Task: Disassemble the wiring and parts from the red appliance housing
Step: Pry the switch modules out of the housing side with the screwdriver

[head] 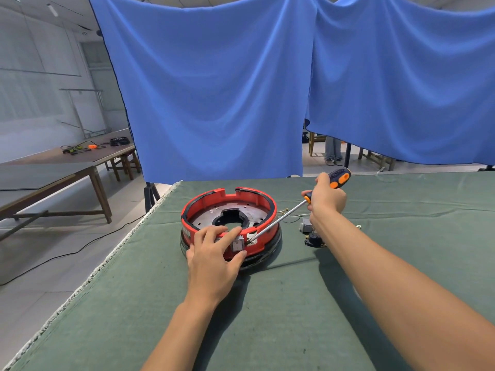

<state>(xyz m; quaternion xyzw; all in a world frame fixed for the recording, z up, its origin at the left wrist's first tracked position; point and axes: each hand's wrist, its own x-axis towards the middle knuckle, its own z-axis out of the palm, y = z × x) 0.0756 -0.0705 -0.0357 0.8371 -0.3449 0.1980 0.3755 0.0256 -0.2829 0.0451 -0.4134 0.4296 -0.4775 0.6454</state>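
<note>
Head-worn view — forward, downward, close

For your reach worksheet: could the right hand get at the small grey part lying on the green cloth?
Probably not yet: the right hand grips the orange-and-black screwdriver; the grey part lies unobstructed just below.

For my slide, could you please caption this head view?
Left hand steadies red housing; right hand works screwdriver beside its switch.

Workshop-style recording room

Long green felt-covered worktable point(267, 303), hanging blue cloth backdrops point(214, 89) on stands, plain wooden tables point(67, 172) bearing black cables and tools point(88, 147), tiled floor point(67, 250), ceiling track lights point(52, 9).
</note>
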